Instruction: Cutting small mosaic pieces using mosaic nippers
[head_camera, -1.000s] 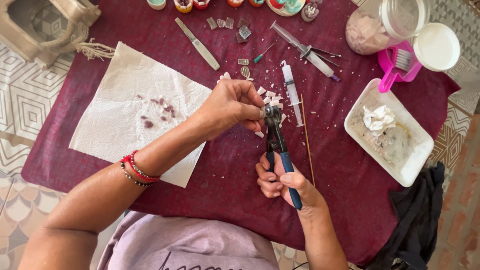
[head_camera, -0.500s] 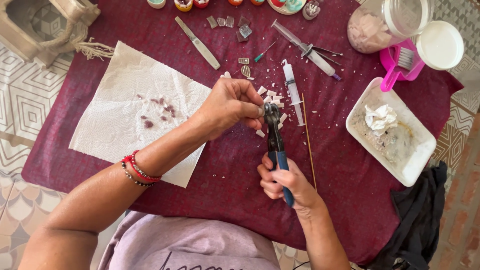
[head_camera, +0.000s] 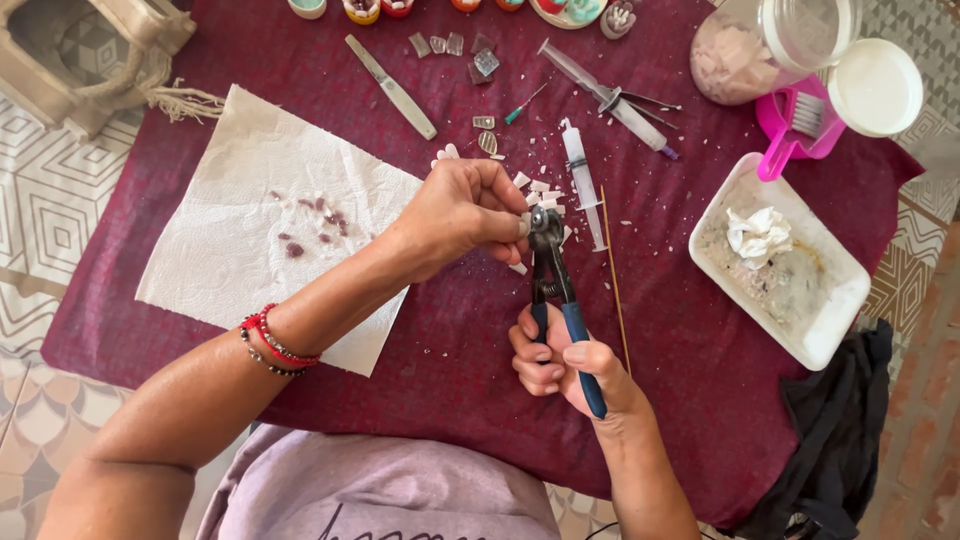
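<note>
Nippers with blue handles are sitting in my right hand, whose fingers are wrapping closed around both grips, and the tool's head is pointing away from me over the dark red cloth. I am keeping my left hand curled, its fingertips pinching together right at the tool's head; whatever small piece they are gripping there is too tiny for me to make out. Both hands are hovering above the middle of the cloth, just over a scatter of pale chips.

Left of them a white paper towel is lying flat, carrying a few small reddish bits. Just beside the tool's head, to the right, a syringe and a thin wooden stick are resting side by side. Further right a white tray is holding a crumpled tissue. Beyond it I am seeing a pink brush, a clear jar tipped on its side and its white lid. Near the far edge a flat metal file is lying at a slant beside several small glass squares.
</note>
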